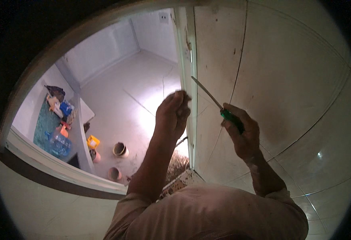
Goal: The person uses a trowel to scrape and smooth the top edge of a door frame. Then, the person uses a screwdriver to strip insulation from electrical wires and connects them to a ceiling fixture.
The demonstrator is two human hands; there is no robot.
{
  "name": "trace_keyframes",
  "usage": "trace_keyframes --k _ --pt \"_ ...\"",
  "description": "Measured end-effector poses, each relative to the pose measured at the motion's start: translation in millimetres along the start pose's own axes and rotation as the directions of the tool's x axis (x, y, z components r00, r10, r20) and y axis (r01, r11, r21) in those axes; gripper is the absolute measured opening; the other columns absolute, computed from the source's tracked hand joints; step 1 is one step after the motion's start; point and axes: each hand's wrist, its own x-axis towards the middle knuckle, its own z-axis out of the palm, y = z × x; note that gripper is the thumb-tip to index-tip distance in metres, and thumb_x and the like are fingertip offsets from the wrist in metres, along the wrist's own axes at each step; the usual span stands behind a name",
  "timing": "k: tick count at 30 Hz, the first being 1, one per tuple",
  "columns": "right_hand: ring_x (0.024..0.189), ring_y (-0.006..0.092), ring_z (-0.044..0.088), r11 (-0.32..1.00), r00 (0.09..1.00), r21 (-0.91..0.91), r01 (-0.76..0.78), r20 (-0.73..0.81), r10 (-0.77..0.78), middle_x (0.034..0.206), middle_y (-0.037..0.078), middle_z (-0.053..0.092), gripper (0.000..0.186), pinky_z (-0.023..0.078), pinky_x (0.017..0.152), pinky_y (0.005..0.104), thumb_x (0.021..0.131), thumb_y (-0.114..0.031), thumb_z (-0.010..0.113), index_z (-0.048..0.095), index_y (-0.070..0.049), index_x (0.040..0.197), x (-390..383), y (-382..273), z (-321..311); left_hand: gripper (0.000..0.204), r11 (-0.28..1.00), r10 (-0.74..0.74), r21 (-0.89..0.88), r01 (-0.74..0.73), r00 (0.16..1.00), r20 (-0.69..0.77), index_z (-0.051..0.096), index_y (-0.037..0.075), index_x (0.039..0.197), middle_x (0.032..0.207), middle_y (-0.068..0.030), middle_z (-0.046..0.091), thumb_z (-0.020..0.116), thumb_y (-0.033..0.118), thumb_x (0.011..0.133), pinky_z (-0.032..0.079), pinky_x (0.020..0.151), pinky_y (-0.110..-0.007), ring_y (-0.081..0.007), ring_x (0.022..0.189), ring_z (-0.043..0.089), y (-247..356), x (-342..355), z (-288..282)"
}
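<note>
My right hand (245, 134) is wrapped round the green handle of a screwdriver (207, 92). Its long metal shaft slants up and left, with the tip close to the pale door frame (192, 68). Raised beside that frame, my left hand (173, 114) has its fingers curled together. A small dark blur shows at its fingertips, too smeared to name. The two hands are apart, and the screwdriver touches neither the left hand nor, as far as I can see, the tiles. A metal plate (190, 53) sits in the frame's edge above the hands.
Large tiles (287, 80) cover the wall at right. Through the doorway, buckets (120, 150) and a yellow container (93, 142) stand on the floor. A green counter (42, 128) holds a clear blue water jug (60, 144) and bags. Rubble (178, 166) lies by the threshold.
</note>
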Motion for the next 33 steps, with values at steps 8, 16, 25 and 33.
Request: trace_keyframes --k 8,16,25,33 --pt "0.069 0.0161 0.066 0.984 0.994 -0.139 0.113 0.026 -0.111 0.092 0.014 0.072 0.036 0.052 0.061 0.0292 0.087 -0.003 0.067 0.065 -0.004 0.123 21 -13 -7 0.026 0.987 0.02 -0.16 -0.011 0.999 0.05 0.056 0.007 0.098 0.076 -0.003 0.051 0.049 0.031 0.105 0.032 0.051 -0.023 -0.0083 0.055 0.036 6 33 27" --pt "0.069 0.0163 0.067 0.979 0.996 -0.18 0.091 0.014 -0.09 0.09 0.014 0.072 0.036 0.053 0.062 0.0293 0.087 -0.004 0.068 0.066 -0.004 0.122 17 -3 -12 0.024 0.982 0.024 -0.19 -0.011 0.998 0.066 0.057 0.007 0.099 0.089 -0.0097 0.063 0.052 0.029 0.104 0.034 0.053 -0.023 -0.0079 0.057 0.04 -5 43 25" --pt "0.071 0.0158 0.067 0.969 0.969 -0.028 -0.247 0.015 0.247 0.089 0.011 0.072 0.031 0.055 0.066 0.0298 0.09 -0.01 0.067 0.068 -0.004 0.12 9 -22 -24 0.02 0.993 0.071 0.084 -0.083 0.988 0.139 0.061 0.002 0.101 0.087 -0.0111 0.065 0.06 0.022 0.1 0.036 0.052 -0.023 -0.0066 0.058 0.043 5 41 28" --pt "0.062 0.0123 0.058 0.876 0.891 0.176 -0.449 0.02 0.453 0.08 0.006 0.068 0.023 0.05 0.059 0.0289 0.093 -0.016 0.063 0.066 -0.002 0.112 37 -51 -43 0.022 0.987 0.027 0.153 -0.05 0.989 0.149 0.06 -0.001 0.099 0.076 -0.007 0.059 0.059 0.02 0.101 0.037 0.047 -0.022 -0.0054 0.054 0.043 30 68 78"
